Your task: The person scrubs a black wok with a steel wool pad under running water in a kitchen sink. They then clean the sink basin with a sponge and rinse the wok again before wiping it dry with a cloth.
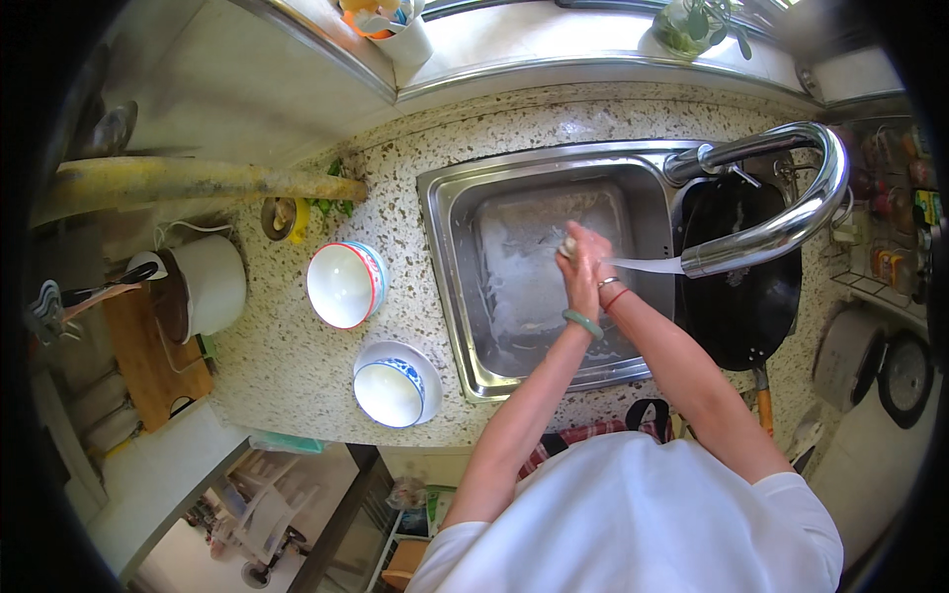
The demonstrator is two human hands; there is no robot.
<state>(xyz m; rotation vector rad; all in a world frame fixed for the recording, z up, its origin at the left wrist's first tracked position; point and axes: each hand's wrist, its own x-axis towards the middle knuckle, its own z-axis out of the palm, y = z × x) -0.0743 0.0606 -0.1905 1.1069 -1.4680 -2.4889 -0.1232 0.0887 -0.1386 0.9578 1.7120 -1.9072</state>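
Over the sink basin point(460, 326), my two hands are pressed together in the stream of water point(645, 265). It runs from the chrome faucet point(761, 242). My left hand point(574, 282), below a green bangle, has its fingers closed up. My right hand point(593, 243), with a silver band and red cord at the wrist, lies against it, fingers bent round. A small pale lump point(566, 248) shows between them; its kind is too small to tell. Each hand partly hides the other's fingers. Wet, whitish streaks cover the sink floor.
Left of the sink stand a red-rimmed stack of bowls point(341, 285) and a blue-patterned bowl point(389, 393) in a paler dish point(432, 371). A black wok point(736, 316) rests right of the basin. A yellow pipe point(198, 188) crosses the far left. A white pot point(213, 287) stands beyond the bowls.
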